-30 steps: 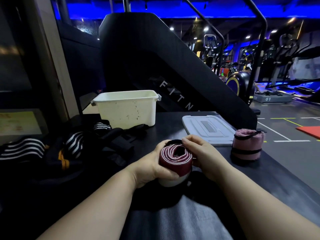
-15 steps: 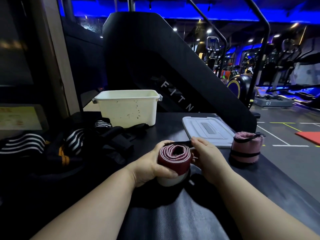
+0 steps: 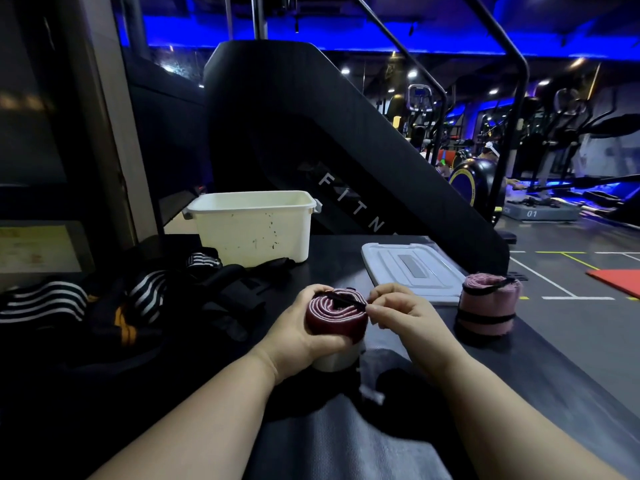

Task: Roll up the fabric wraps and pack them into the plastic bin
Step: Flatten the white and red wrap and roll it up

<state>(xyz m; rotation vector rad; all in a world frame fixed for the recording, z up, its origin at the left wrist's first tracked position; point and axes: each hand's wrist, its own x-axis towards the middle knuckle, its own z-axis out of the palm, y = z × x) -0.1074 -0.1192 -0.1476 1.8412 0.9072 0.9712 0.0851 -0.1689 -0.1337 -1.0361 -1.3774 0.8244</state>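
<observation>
My left hand (image 3: 298,329) grips a rolled maroon wrap (image 3: 336,320) with white stripe edges, held upright over the black mat. A black strap (image 3: 346,299) lies across the roll's top, and my right hand (image 3: 401,311) pinches its end at the roll's right side. A pink rolled wrap (image 3: 488,308) bound with black straps stands to the right. The cream plastic bin (image 3: 254,230) sits open at the back, apart from both hands. Unrolled black and white striped wraps (image 3: 104,303) lie in a pile on the left.
The bin's grey lid (image 3: 412,271) lies flat between the bin and the pink roll. A large black exercise machine (image 3: 311,133) rises behind the table. The table's right edge drops to the gym floor (image 3: 571,306).
My right hand has shifted from cupping the roll's side to pinching the black strap, which now stretches across the top of the roll. The view has moved slightly closer.
</observation>
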